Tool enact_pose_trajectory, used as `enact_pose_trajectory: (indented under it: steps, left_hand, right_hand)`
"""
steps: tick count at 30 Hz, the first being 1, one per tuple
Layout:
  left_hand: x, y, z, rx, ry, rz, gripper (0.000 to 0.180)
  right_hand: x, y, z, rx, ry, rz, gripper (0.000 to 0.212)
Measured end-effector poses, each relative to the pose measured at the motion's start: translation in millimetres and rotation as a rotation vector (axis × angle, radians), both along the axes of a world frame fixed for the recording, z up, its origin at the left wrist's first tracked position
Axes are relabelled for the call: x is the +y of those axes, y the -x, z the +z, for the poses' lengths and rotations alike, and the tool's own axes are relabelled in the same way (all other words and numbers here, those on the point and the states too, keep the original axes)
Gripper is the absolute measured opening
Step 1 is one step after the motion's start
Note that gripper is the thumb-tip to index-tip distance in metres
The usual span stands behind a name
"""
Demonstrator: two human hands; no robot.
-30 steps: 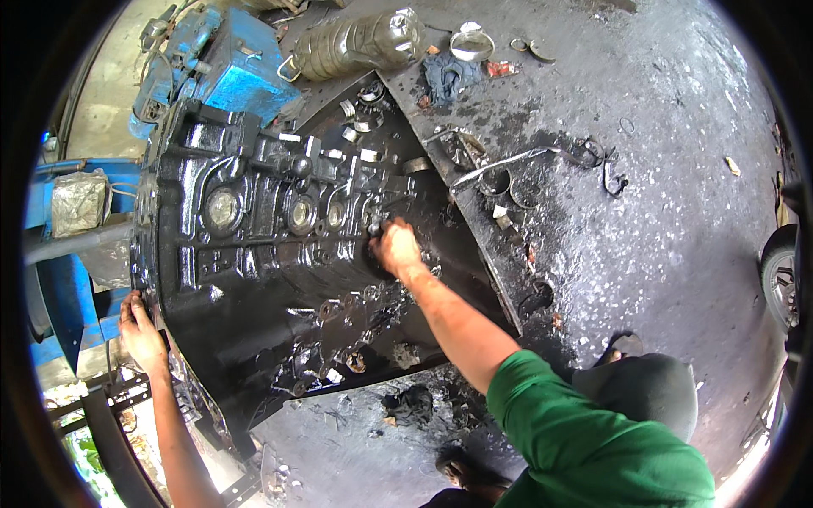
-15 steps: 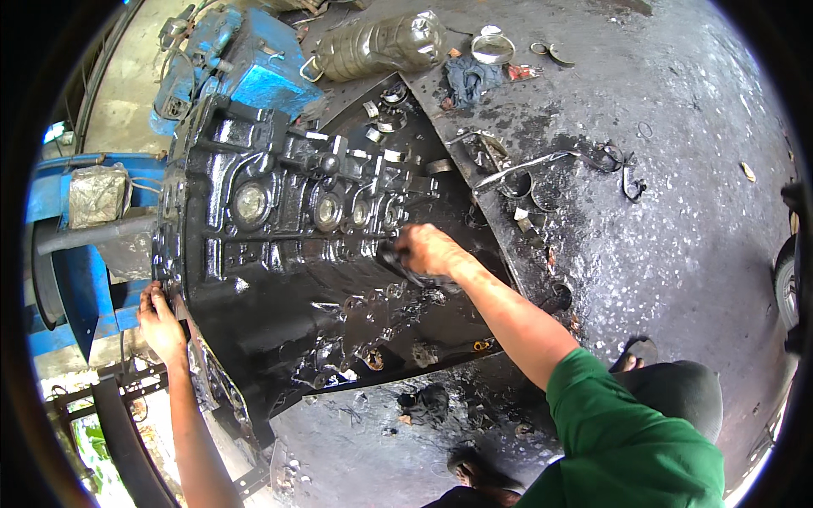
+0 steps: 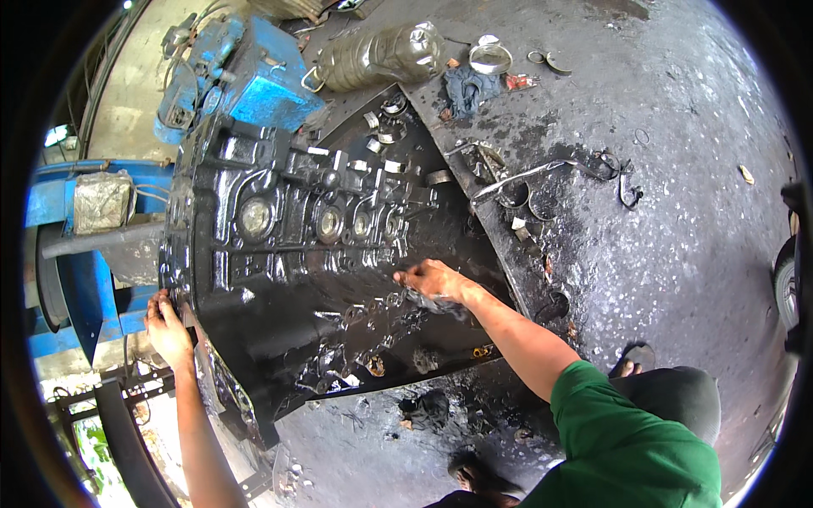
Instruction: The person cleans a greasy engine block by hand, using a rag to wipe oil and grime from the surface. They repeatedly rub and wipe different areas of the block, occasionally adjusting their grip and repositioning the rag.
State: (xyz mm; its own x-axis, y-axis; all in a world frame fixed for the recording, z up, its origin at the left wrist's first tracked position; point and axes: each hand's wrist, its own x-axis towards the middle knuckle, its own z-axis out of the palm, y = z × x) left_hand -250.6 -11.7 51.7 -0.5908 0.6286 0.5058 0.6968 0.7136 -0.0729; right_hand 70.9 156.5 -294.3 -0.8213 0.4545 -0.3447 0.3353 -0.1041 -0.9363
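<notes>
Reaches in from the lower right in a green sleeve (image 3: 610,423), beside a dark-trousered knee (image 3: 677,398) and a sandalled foot (image 3: 633,359). Has a dark crumpled heap (image 3: 426,411) nearby on the floor, just short of a black, oily engine block (image 3: 254,313). Rests the left hand (image 3: 169,330) against the left edge of the block, fingers nearly straight and side by side, gripping nothing visible. Holds the right hand (image 3: 430,279) over the right part of the block, fingers partly curled on a dark, wet rag (image 3: 440,306) bunched beneath the palm; cannot tell the tightness of the grip. Has the block directly in front, between both hands, with a row of round holes (image 3: 330,223) along its far half and a dark metal tray (image 3: 470,254) at its right end. Has a bent metal strap (image 3: 538,173) and other scraps just beyond the edge of the tray, and a blue frame (image 3: 51,203) to the left of the block. Faces, farther off, a blue metal box (image 3: 275,80), a big cloudy bottle (image 3: 381,57) on its side, a blue cloth (image 3: 470,91) and a pale metal ring (image 3: 491,59)
</notes>
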Motion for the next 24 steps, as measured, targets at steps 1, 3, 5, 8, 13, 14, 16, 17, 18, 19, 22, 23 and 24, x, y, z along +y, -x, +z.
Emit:
enact_pose_trajectory:
  steps: [1,3,5,8,13,14,16,17,18,19,22,23,24]
  left_hand:
    - [0.4,0.4,-0.1,0.022,0.016,-0.027,0.034]
    - [-0.2,1.0,0.2,-0.019,-0.002,-0.01,0.034]
    - [-0.8,2.2,0.6,0.01,0.015,-0.048,0.034]
    - [-1.1,4.6,1.0,-0.024,0.001,-0.035,0.034]
    - [-0.1,6.6,3.5,-0.01,0.031,-0.031,0.034]
    - [-0.4,6.2,2.9,-0.005,0.026,-0.056,0.034]
    - [-0.2,5.6,1.7,-0.037,-0.01,-0.049,0.033]
    - [-0.1,5.2,1.4,-0.047,-0.033,-0.058,0.033]
    - [0.3,5.2,1.7,-0.045,-0.022,-0.072,0.033]
    - [-0.3,4.6,1.9,0.011,0.015,-0.068,0.033]
    - [0.2,5.6,1.1,-0.038,-0.045,-0.057,0.031]
    - [-0.1,6.0,0.7,-0.041,-0.044,-0.048,0.03]
    - [0.1,6.5,0.8,-0.044,-0.042,-0.041,0.03]
  right_hand:
    - [5.0,-3.1,0.5,0.035,-0.018,-0.182,0.062]
    - [15.7,-5.6,0.6,-0.082,0.006,-0.41,0.06]
    - [38.8,0.3,-3.2,0.059,0.005,-0.842,0.049]
    - [80.3,39.4,-6.7,0.174,-0.269,-1.056,0.033]
    - [127.8,85.6,-2.2,-0.196,-0.156,-0.63,0.063]
    - [136.8,87.6,-0.6,-0.204,-0.109,-0.555,0.069]
    - [145.1,90.3,3.2,-0.288,-0.084,-0.448,0.065]
    - [147.1,90.8,5.0,-0.349,-0.095,-0.444,0.062]
    - [148.1,90.6,6.2,-0.383,-0.047,-0.434,0.062]
    - [148.6,90.8,7.5,-0.391,-0.033,-0.489,0.062]
    - [140.4,90.5,7.5,-0.429,0.049,-0.667,0.061]
    - [134.4,90.2,6.4,-0.436,0.075,-0.739,0.06]
    - [127.5,90.3,5.4,-0.441,0.017,-0.812,0.055]
